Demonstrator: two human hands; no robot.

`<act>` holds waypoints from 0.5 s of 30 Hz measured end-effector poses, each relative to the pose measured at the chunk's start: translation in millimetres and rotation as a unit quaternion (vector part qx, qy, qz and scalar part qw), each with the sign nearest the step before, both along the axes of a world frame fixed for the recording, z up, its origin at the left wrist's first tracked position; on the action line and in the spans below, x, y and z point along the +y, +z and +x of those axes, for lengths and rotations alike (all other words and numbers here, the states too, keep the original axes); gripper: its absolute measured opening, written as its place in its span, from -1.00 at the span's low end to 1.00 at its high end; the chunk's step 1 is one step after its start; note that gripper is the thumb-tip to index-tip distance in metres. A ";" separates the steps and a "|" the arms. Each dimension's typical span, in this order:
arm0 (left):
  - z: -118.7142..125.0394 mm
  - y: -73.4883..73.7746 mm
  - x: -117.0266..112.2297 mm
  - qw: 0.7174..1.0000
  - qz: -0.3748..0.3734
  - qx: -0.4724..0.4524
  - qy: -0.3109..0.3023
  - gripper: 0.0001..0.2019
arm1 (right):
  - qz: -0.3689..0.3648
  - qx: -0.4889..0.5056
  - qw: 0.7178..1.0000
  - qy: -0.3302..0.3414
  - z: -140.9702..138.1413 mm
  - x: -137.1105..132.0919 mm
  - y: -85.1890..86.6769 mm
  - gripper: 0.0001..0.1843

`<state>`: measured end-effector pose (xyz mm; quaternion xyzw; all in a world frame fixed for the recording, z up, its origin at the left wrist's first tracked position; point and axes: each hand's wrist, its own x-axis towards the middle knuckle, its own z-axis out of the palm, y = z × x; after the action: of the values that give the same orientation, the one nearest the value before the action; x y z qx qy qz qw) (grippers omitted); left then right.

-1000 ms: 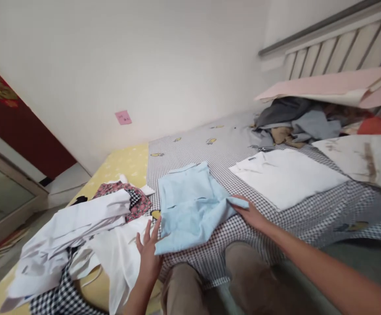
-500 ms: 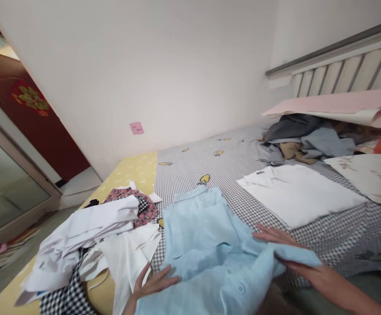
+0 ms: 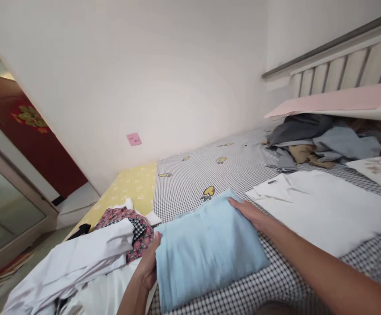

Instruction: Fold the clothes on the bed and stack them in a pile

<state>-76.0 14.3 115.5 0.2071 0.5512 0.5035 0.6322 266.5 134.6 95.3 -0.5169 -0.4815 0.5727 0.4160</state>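
A light blue garment [image 3: 206,253], folded into a rough rectangle, lies on the checked side of the bed in front of me. My left hand [image 3: 150,260] is closed on its left edge, with the thumb on top. At the upper right corner my right hand [image 3: 247,212] grips the cloth, part of its fingers hidden by the fold. To the right a white T-shirt [image 3: 321,205] is spread flat, its neck label showing. On the left a folded white garment [image 3: 78,253] rests in a pile with a pink floral cloth [image 3: 142,245].
The bed sheet [image 3: 190,177] is checked with pineapple prints, and a yellow sheet [image 3: 134,179] borders it on the left. A heap of grey and brown clothes [image 3: 308,135] sits at the back right under a pink sheet-like piece [image 3: 337,100]. A wall [image 3: 177,78] stands behind.
The lower part of the blue garment has been folded up over the rest, making a smaller bundle. My right hand has moved up and left to its top corner; my left hand holds its left edge.
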 end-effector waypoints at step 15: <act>-20.6 -41.7 39.6 0.994 -0.044 0.088 0.043 -0.54 | 0.133 -0.277 0.947 -0.091 -2.2 58.6 -47.9 -0.31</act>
<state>-96.6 53.9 73.8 0.1990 0.6343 0.4854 0.5678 264.3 193.1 47.4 -0.6366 -0.6005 0.2974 0.3817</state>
